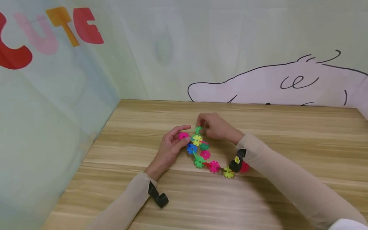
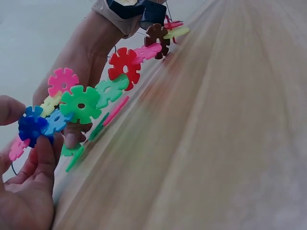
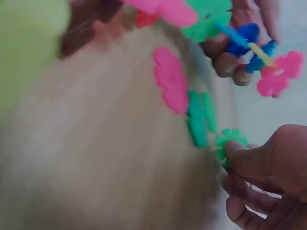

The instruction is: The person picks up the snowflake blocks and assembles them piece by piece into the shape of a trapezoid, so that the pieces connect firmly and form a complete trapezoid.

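Observation:
A chain of interlocking flower-shaped plastic discs (image 1: pixel 199 162) curves from my left hand (image 1: pixel 169 146) toward the right wrist. My left thumb and fingers pinch it around a dark blue disc (image 2: pixel 28 132); a pink disc (image 3: pixel 273 85) and a yellow disc (image 1: pixel 197 140) join on near there. Beyond the chain, my right hand (image 1: pixel 218 127) pinches a green disc (image 3: pixel 220 143) between thumb and fingers, close to the table. Beside that hand a pink disc (image 3: pixel 170 80), a teal disc (image 3: pixel 196 119) and another green disc (image 3: pixel 208 111) lie on the tabletop.
The wood-grain table (image 1: pixel 129 127) meets a pale printed curtain (image 1: pixel 161 64) at its back and left edges. The chain's far end, with a red disc (image 1: pixel 244 167), passes under my right wrist strap (image 1: pixel 237 161). Another strap (image 1: pixel 158 195) sits on my left wrist.

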Tool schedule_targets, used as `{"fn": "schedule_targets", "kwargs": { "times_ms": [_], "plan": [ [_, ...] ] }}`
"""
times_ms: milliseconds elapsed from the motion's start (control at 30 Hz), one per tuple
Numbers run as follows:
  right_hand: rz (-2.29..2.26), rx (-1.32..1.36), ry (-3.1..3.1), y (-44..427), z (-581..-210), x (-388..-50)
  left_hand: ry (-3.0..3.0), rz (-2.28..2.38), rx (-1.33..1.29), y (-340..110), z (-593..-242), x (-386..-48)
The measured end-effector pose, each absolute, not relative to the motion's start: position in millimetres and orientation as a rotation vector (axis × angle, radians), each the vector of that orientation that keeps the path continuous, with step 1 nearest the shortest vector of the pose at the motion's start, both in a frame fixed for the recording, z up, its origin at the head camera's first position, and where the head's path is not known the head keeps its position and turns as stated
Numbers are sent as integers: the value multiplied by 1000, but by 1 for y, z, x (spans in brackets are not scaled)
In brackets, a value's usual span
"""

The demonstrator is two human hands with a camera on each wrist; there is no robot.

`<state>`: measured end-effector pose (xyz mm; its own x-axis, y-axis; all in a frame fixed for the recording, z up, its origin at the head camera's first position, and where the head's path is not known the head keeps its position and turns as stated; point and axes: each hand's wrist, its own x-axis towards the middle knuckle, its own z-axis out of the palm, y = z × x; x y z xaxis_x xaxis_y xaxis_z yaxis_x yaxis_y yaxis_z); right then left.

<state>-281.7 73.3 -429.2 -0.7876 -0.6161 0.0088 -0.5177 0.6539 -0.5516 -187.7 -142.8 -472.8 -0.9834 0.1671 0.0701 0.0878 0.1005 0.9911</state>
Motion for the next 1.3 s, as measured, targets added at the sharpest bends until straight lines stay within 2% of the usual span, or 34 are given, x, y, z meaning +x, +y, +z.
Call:
{"fn": "schedule_targets", "kwargs": {
  "times_ms": [167,300,533,800,1300],
  "plan": [
    [-1091,-757,2734,96,-405,-269,2232,2081,267,-143,-466,-188],
    [-1262,-684,2778,121,-376,-249,2180,2132,276,-141,-446,-190],
    [-1627,-637,2658,142,-336,-209,2152,2220,474,-137,-376,-203],
    [-1939,-637,2548,141,-326,-179,2214,2166,766,-139,-308,-197],
    [-2280,-940,2549,132,-322,-158,2182,2182,883,-140,-292,-174]
  ]
}}
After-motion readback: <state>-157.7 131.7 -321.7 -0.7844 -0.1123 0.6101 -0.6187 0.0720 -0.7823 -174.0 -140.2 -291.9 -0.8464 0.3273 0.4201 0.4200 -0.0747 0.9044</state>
